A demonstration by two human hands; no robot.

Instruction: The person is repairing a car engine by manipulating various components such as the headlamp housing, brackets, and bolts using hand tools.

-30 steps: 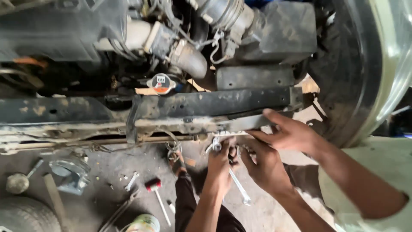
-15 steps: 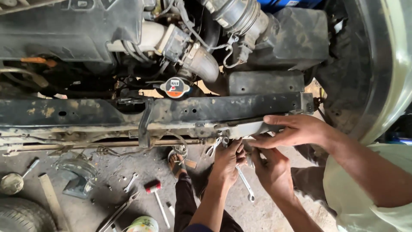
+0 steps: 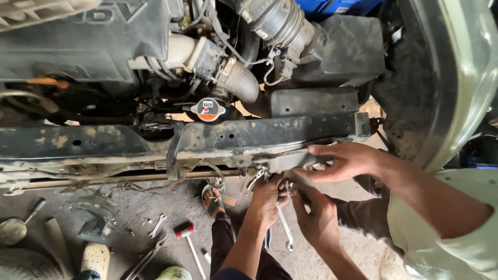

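The spanner (image 3: 284,228) hangs just under the front crossmember (image 3: 259,137), right at the bracket (image 3: 290,159), with the left hand (image 3: 267,197) and right hand (image 3: 316,215) both curled tight around its top end, probably so it stays seated on a fastener up there. A co-worker's hand (image 3: 345,159) lies flat on the bracket, looks like it's steadying it, and a red-headed hammer (image 3: 187,239) sits on the floor below.

Single head-worn view, looking steeply down from close above an open engine bay, past the black front crossmember (image 3: 259,137) to the workshop floor (image 3: 171,207) below. Both hands low at centre, near the lens. Car body panel (image 3: 456,78) at right edge.
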